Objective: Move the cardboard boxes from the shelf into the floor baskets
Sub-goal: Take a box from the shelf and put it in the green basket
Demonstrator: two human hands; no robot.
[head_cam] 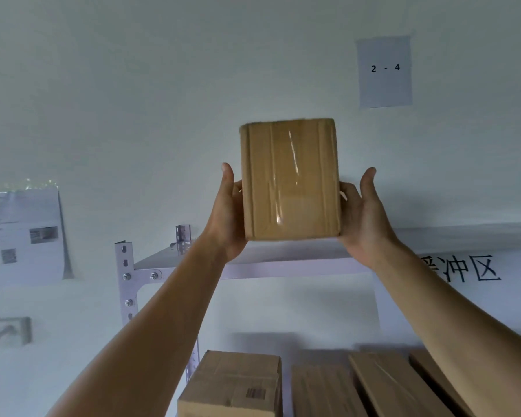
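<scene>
A brown, tape-wrapped cardboard box is held upright over the white metal shelf, gripped at its 9 o'clock by the left hand and 3 o'clock by the right hand.

Looks like a small stockroom or warehouse corner. There's a bolted metal shelf across the middle, taped cardboard boxes lined up along the bottom, a "2 - 4" location label upper right, and printed sheets stuck on the left wall.

Soft, dim, hazy light; glare on box tape; blurred edges.
</scene>
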